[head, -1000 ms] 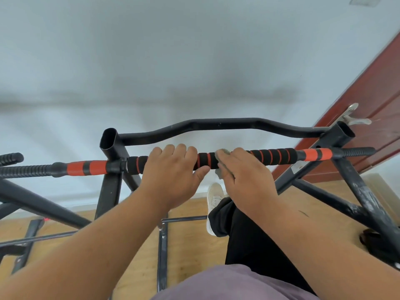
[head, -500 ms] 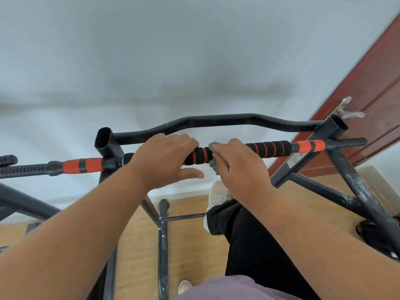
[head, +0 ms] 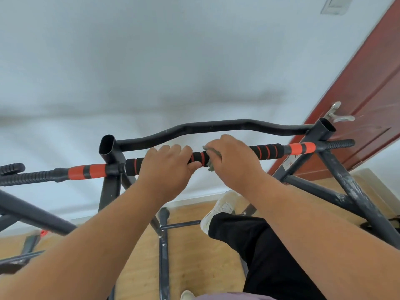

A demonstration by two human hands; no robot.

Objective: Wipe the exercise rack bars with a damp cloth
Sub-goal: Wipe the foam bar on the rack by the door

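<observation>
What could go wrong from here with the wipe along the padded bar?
The cloth is a small wad mostly hidden under the right hand, so it may miss the foam's far side. The left hand covers the foam bar beside it; that stretch could go unwiped.

matt foam grip (head: 267, 151) on a glossy black metal rack (head: 207, 127), over smooth wood floor (head: 194, 256).
</observation>
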